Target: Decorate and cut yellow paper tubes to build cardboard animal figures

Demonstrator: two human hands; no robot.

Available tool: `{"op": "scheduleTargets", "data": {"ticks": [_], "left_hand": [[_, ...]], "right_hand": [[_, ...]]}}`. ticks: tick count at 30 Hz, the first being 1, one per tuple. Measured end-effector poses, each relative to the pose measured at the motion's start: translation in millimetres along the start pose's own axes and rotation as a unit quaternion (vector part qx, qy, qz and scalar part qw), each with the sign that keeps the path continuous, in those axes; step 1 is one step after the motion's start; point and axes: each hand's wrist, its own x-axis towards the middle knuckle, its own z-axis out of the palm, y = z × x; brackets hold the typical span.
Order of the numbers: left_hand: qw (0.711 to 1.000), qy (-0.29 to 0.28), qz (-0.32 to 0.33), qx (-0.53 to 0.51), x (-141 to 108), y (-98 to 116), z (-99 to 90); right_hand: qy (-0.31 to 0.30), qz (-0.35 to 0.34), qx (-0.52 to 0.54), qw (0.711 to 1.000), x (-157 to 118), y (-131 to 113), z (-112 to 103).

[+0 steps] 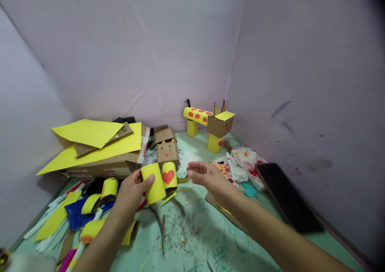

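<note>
My left hand [135, 188] grips a yellow paper-covered tube [153, 183], thumb across its front. Right beside that tube is a shorter yellow one with a red heart [169, 177]; whether they touch is unclear. My right hand [206, 175] is held to the right of the tubes, fingers apart and pointing left, with nothing in it. Behind the tubes sits a small cardboard box with a drawn face [167, 152]. Farther back stands a yellow tube animal with red spots [199, 115] and a cardboard head [219, 126].
Yellow sheets [90, 132] lie on a cardboard box [102, 163] at the left. Markers, yellow rolls [110, 188] and a blue sheet [76, 214] are scattered in front. A dark phone [288, 198] and a blue heart [249, 189] are at the right.
</note>
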Motion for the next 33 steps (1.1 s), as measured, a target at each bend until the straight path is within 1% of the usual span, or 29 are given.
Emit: {"op": "scheduleTargets", "data": {"ticks": [1, 3, 6, 9, 13, 19, 23, 27, 30, 33], "left_hand": [[1.000, -0.006, -0.016, 0.000, 9.3, -0.5, -4.2], [0.999, -0.016, -0.044, -0.004, 23.7, -4.8, -8.9], [0.997, -0.031, -0.068, -0.013, 34.6, -11.4, -9.4], [0.995, -0.046, -0.083, -0.023, 37.9, -12.8, -7.3], [0.992, -0.054, -0.105, -0.034, 39.7, -13.5, -6.2], [0.990, -0.037, -0.133, -0.041, 39.8, -19.1, -6.2], [0.989, -0.030, -0.139, -0.048, 39.2, -18.5, -4.3], [0.987, -0.031, -0.150, -0.044, 40.4, -14.2, -2.9], [0.985, -0.038, -0.162, -0.044, 43.0, -11.2, -3.8], [0.983, -0.044, -0.170, -0.045, 45.5, -9.5, -5.1]], "right_hand": [[0.006, 0.014, 0.011, 1.000, 9.1, 1.0, 2.7], [-0.004, 0.042, 0.022, 0.999, 24.0, 7.0, 11.1], [-0.035, 0.065, 0.027, 0.997, 37.0, 20.4, 25.5], [-0.046, 0.057, 0.011, 0.997, 42.9, 32.0, 34.1], [-0.016, 0.036, -0.025, 0.999, 47.5, 43.1, 38.2], [0.003, -0.001, -0.072, 0.997, 50.8, 55.6, 44.5], [0.016, -0.008, -0.097, 0.995, 51.8, 59.1, 45.6], [0.009, -0.003, -0.098, 0.995, 53.2, 58.3, 43.6], [-0.001, 0.009, -0.085, 0.996, 55.3, 55.2, 42.2], [-0.020, 0.037, -0.068, 0.997, 57.9, 51.2, 42.0]]}}
